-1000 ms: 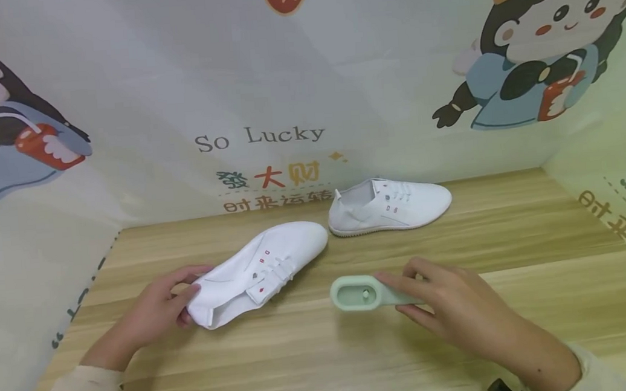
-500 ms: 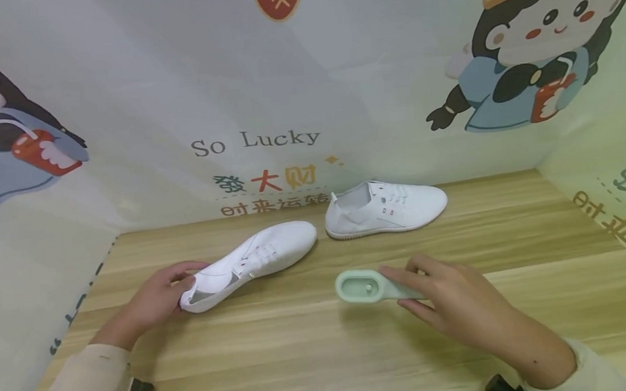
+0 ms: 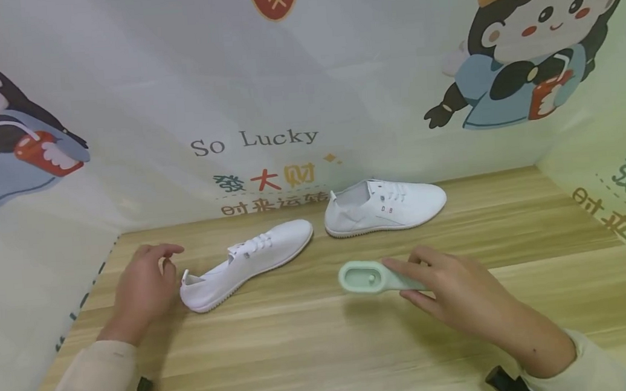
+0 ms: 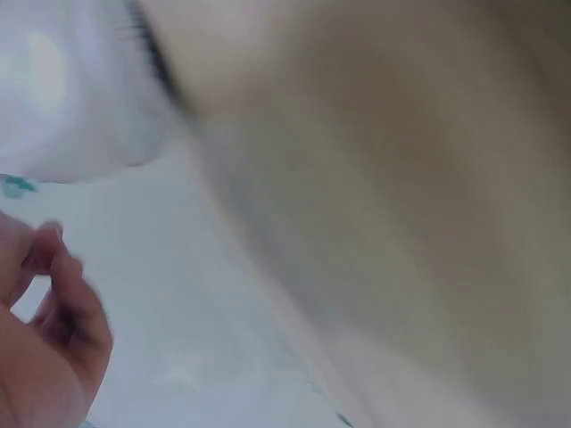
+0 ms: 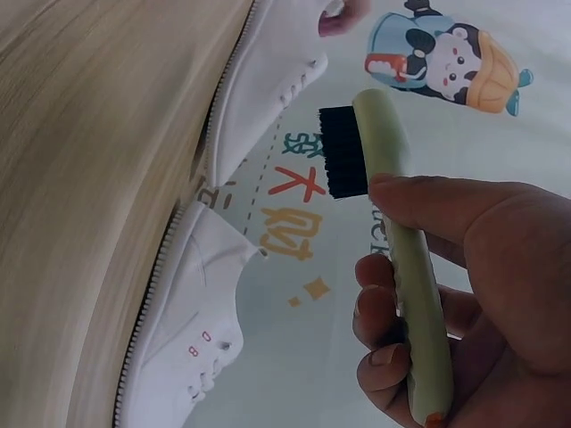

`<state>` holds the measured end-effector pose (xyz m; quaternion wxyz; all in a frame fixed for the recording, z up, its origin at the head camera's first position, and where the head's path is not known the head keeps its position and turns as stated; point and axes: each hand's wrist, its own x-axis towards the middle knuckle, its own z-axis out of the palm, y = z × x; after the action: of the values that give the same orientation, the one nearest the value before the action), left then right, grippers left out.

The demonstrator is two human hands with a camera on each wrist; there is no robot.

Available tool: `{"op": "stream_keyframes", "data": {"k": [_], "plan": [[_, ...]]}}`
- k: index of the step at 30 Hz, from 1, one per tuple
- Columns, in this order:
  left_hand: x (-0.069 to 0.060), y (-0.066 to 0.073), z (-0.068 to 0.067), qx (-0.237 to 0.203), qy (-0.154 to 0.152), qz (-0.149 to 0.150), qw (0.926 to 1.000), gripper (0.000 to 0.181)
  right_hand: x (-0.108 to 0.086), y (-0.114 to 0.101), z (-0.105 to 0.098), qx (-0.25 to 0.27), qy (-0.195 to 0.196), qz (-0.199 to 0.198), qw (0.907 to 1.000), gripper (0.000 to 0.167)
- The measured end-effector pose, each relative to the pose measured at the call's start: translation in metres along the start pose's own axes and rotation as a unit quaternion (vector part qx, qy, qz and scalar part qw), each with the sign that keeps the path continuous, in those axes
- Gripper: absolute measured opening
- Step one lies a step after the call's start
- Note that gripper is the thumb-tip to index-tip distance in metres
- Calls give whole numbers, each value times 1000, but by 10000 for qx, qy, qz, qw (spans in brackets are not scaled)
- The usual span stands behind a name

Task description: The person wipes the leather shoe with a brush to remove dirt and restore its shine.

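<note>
Toward the left edge of the table (image 3: 302,354), the nearer shoe (image 3: 247,268), likely light, soft, best taken by its heel, lies beside the left hand (image 3: 146,286), its fingers loose and empty, the right hand (image 3: 453,295) gripping a brush (image 3: 384,277) in mid-air.

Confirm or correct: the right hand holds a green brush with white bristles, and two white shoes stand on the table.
The bristles are dark, not white, as the right wrist view shows. The right hand holds a green brush, and two white shoes stand on the table.
</note>
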<state>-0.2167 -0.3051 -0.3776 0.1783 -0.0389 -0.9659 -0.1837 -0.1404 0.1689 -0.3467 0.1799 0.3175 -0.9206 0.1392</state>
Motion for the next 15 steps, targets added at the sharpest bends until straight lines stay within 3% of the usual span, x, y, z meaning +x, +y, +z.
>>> {"op": "stream_keyframes", "data": {"k": [4,8,11,15], "plan": [[1,32,-12,183,756,95,9969,29,2,6,-1,47,-188,159,9997,47],[1,71,-16,277,1121,876,9894,25,4,16,-3,-27,-237,153,9996,45],[3,99,-13,276,1262,1564,9792,22,4,23,-3,-41,-343,67,9994,43],[16,129,-6,322,1044,2001,9737,20,3,27,-2,114,-638,117,9978,42]]}}
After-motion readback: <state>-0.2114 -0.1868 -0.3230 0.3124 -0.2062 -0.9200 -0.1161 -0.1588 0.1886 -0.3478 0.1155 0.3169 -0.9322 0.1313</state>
